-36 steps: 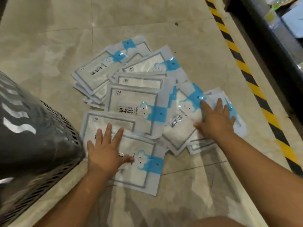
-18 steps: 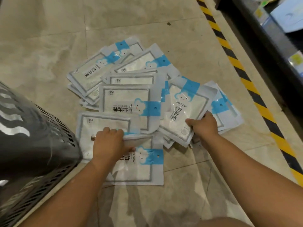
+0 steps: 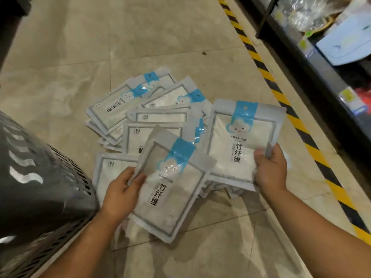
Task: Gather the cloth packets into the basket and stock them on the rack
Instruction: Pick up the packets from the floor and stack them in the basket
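Several white cloth packets with blue header strips [image 3: 140, 109] lie fanned out on the tiled floor. My left hand [image 3: 120, 193] grips one packet [image 3: 170, 187] by its left edge and holds it lifted and tilted above the pile. My right hand [image 3: 270, 169] grips a second packet [image 3: 241, 141] at its lower right corner, raised off the floor; more packets seem bunched beneath it. The dark perforated basket [image 3: 36, 187] stands at the left, right beside my left forearm.
A yellow-and-black hazard stripe [image 3: 289, 115] runs diagonally along the floor at the right. Beyond it is a dark store rack [image 3: 321, 63] holding packaged goods. Bare beige floor tiles [image 3: 140, 33] stretch away behind the pile.
Both hands went from lying flat on the packets to curling around them, and each has lifted a packet off the floor. The view has swung so more of the rack shows.
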